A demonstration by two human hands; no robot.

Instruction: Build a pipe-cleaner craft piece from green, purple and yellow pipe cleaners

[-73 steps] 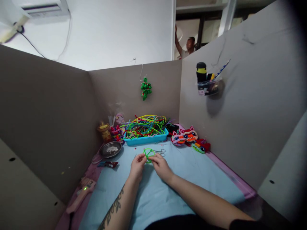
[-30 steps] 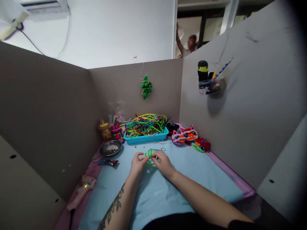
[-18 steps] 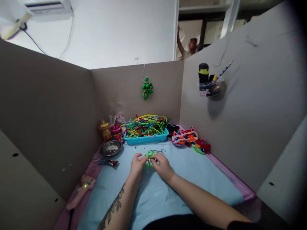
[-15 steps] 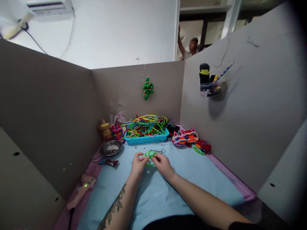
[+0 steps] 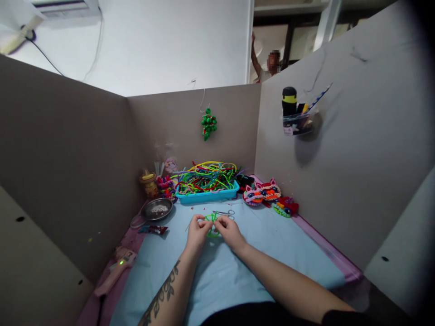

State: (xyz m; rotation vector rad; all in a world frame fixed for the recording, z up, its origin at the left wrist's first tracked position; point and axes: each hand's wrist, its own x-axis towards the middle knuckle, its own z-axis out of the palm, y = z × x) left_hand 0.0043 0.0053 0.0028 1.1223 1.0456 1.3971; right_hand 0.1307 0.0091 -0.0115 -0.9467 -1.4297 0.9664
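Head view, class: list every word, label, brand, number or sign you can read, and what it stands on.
No text is readable.
Label on the wall bin: too small and blurred.
Packet: any print is too small.
Pink tool: none legible.
Green piece: none seen.

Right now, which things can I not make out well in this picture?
All in the head view:
Green frame: partly covered by the left hand and right hand.
Scissors: the right hand partly hides the nearer handle.
White bits in the bowl: too small to identify.
Tray: its floor is hidden under strands.
Air conditioner: cut off by the top edge.
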